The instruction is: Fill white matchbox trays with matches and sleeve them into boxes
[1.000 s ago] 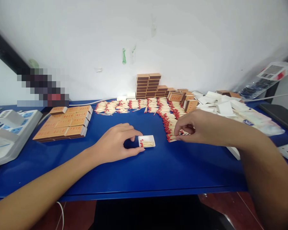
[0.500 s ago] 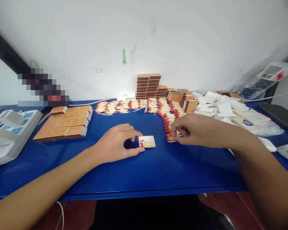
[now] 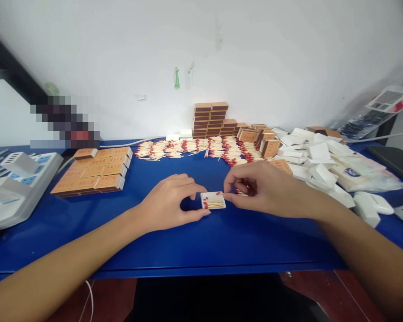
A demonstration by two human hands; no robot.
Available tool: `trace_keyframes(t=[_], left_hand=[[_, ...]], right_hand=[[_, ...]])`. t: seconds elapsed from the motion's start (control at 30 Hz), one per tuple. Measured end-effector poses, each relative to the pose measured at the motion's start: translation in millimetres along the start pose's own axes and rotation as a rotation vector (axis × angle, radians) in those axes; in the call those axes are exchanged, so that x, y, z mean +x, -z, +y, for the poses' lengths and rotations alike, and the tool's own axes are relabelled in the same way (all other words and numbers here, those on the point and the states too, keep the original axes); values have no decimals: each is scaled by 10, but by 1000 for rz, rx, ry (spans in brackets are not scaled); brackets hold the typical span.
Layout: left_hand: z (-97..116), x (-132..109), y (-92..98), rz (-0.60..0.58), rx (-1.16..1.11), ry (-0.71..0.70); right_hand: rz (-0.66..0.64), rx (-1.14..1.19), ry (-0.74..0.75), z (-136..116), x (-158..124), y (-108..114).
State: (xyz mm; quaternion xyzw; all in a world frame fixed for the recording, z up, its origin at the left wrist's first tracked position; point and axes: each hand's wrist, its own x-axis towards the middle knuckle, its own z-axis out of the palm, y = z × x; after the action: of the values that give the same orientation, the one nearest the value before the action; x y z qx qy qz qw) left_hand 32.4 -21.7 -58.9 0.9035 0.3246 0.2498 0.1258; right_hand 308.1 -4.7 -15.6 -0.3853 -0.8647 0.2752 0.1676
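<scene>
Head view: left hand (image 3: 173, 202) clamps a white tray (image 3: 212, 196) containing matches (image 3: 215, 205); right hand (image 3: 265, 187) pinches matchsticks (image 3: 219, 193) at its edge.

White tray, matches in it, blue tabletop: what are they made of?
The white tray looks like matte card, with thin walls. The matches seem wooden: pale, straight sticks with red heads. The blue tabletop, smooth and faintly glossy, could be painted metal or laminate.
</scene>
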Motion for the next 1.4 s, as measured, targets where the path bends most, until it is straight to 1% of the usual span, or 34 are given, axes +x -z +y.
trace_keyframes(t=[0.13, 0.23, 0.33, 0.4, 0.43, 0.53, 0.63, 0.7, 0.87, 1.03, 1.13, 1.27, 1.33, 1.4], left_hand=[[21, 0, -18, 8, 2, -10], [19, -6, -22, 18, 6, -23], [-3, -14, -9, 23, 3, -27], [-23, -19, 10, 20, 1, -21], [-33, -20, 21, 17, -1, -16], [-60, -22, 55, 7, -5, 7], [-77, -21, 73, 1, -11, 18], [-82, -20, 74, -6, -7, 20], [-85, -23, 63, -20, 4, 18], [-88, -20, 58, -19, -5, 22], [-88, -17, 59, -16, -16, 18], [-79, -14, 48, -19, -18, 16], [-65, -9, 33, -15, -19, 11], [-43, 0, 15, -7, -18, 0]], right_hand=[[-28, -20, 30, -3, 46, -161], [-25, -64, 65, 10, 68, -216], [52, -119, 49, 62, 54, -125], [99, -179, 10, 132, 21, 15], [88, -215, -20, 177, -2, 96], [-98, -242, -87, 318, -72, 307], [-235, -253, -121, 405, -111, 385], [-268, -264, -138, 418, -113, 370], [-294, -297, -162, 393, -89, 303], [-293, -330, -172, 373, -94, 293], [-272, -310, -166, 356, -101, 301], [-201, -227, -120, 285, -93, 290], [-144, -171, -69, 221, -73, 235], [-88, -118, -17, 152, -42, 134]])
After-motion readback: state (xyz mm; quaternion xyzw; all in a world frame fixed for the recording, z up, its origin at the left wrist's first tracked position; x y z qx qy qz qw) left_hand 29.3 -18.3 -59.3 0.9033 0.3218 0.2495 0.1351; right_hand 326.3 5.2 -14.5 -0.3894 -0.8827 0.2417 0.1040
